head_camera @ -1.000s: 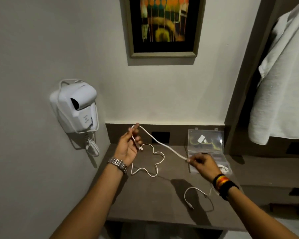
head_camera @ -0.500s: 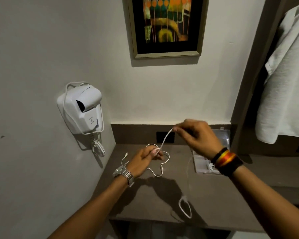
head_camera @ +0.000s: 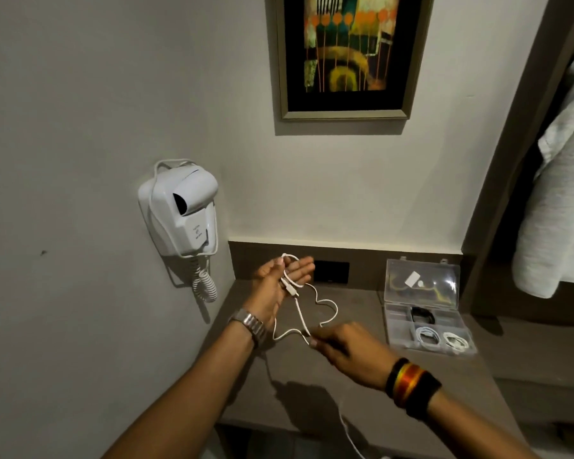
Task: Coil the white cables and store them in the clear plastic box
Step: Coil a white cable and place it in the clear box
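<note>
A thin white cable (head_camera: pixel 328 304) runs in loose loops between my two hands above the brown counter. My left hand (head_camera: pixel 280 283) is raised palm up with the cable looped round its fingers and the plug end lying on the palm. My right hand (head_camera: pixel 348 349) is lower and nearer, pinching the cable; the free tail (head_camera: pixel 350 435) hangs off the counter's front edge. The clear plastic box (head_camera: pixel 424 313) stands open at the back right, lid propped upright. Two coiled white cables (head_camera: pixel 441 339) lie in its front compartments.
A white wall-mounted hair dryer (head_camera: pixel 179 217) with a curly cord hangs on the left wall. A black socket plate (head_camera: pixel 331 271) sits in the backsplash. A framed picture (head_camera: pixel 347 54) hangs above. White towelling (head_camera: pixel 557 200) hangs at the right. The brown counter (head_camera: pixel 312 395) ends near me.
My right hand came down from high near the box to the front of the counter, drawing the cable with it. My left hand turned palm up with a loop on its fingers.
</note>
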